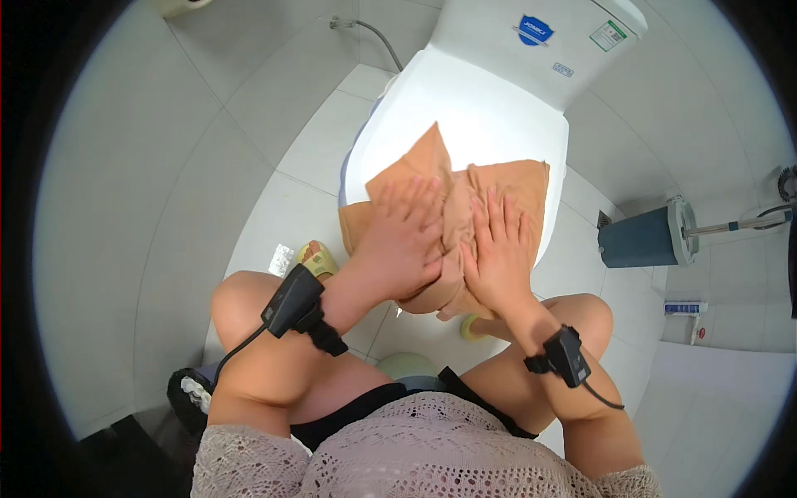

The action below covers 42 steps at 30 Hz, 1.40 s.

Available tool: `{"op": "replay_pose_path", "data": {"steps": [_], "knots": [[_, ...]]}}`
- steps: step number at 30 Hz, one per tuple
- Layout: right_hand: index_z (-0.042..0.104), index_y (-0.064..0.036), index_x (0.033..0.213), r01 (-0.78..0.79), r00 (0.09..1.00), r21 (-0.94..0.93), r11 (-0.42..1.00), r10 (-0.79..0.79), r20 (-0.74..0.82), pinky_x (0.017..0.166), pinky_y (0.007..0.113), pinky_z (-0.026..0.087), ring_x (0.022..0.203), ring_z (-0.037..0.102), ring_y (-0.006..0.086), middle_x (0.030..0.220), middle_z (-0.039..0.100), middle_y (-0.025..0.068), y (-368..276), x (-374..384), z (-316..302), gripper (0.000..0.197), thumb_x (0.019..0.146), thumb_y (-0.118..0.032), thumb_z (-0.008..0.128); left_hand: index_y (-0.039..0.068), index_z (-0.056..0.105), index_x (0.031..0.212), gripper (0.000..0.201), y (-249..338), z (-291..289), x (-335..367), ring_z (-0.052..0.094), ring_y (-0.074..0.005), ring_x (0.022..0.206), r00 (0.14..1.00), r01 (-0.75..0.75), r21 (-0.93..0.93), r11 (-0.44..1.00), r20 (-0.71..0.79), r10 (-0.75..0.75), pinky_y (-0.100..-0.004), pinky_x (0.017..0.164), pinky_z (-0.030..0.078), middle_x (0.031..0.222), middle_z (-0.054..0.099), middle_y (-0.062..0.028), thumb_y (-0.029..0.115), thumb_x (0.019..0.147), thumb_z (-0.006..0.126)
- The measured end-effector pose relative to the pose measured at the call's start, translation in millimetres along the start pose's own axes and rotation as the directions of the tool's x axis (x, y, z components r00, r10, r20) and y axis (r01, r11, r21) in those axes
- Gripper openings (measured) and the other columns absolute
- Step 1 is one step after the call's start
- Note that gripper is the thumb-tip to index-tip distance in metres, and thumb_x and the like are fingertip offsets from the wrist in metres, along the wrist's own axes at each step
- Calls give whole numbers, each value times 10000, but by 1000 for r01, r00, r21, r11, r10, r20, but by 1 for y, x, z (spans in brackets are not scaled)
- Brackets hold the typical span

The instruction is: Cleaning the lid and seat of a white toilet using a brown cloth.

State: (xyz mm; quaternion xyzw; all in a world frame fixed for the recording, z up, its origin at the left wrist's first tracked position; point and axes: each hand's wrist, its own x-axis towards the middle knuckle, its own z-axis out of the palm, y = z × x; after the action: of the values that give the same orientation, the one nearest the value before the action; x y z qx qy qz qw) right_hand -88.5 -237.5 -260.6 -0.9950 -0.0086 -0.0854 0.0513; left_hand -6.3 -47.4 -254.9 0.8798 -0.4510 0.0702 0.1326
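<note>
Bin [176,405]: a black bag lines it, with crumpled white tissue [196,393] inside; what lies deeper is hidden.
White packet [282,259]: small and shiny, on the tiled floor beside the left slipper [317,259], which is yellow-green.
Left hand [403,236]: palm down on the cloth, near the lid's left edge; fingers stretched out and close together, thumb apart.
Cloth [454,217]: spread over the front half of the toilet lid and hanging past its front edge; orange-tan, paler and pinkish along the bunched middle. It looks thin and soft. One pointed flap reaches toward the lid's back edge; a squarer flap lies near the right edge.
Toilet lid [490,95]: closed, white, smooth and glossy, with rounded front corners; the bowl is hidden.
Right hand [502,257]: flat on the cloth's right part, fingers straight and slightly apart, thumb out to the left.
Toilet tank [540,62]: white, beyond the lid's back edge, bearing a blue sticker [534,31] and a green-and-white label [608,36].
Mop bucket [639,238]: dark blue-grey with a pale rim, tilted in this view; a pole [730,226] meets its top, contents unseen.
</note>
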Motion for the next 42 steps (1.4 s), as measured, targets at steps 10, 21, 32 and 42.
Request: {"op": "replay_pose_path", "data": {"steps": [10,21,32,42], "knots": [[399,-121,1467,-16,997,-22,1000,14,-77,1142,578,153,1417,265,399,1545,315,158,-4,2,28,643,910,-418,524,25,624,1181,523,-31,23,-3,290,-329,1417,996,-82,-129,988,-56,75,-517,1164,188,1531,331,-153,405,821,634],[387,-206,1483,-184,977,-44,982,178,-114,1160,547,120,1457,201,352,1565,287,139,59,63,59,643,955,-572,377,161,510,1390,559,-52,66,19,365,-335,1375,932,272,73,960,-267,-244,-538,1130,255,1499,389,-162,492,941,484],[411,-176,1470,-235,965,-42,971,228,-133,1154,529,144,1446,222,371,1545,317,166,56,33,57,634,962,-554,381,152,507,1395,566,-40,59,-9,364,-371,1367,915,304,55,951,-296,-275,-563,1119,250,1492,392,-182,479,932,514],[529,-66,1356,-202,896,224,953,272,-350,1130,551,186,1365,295,471,1470,403,230,3,-49,65,515,908,-317,561,120,499,1393,560,-3,58,-64,326,-424,1374,905,281,-51,958,-319,-282,-610,1110,188,1488,381,-207,334,880,570]]}}
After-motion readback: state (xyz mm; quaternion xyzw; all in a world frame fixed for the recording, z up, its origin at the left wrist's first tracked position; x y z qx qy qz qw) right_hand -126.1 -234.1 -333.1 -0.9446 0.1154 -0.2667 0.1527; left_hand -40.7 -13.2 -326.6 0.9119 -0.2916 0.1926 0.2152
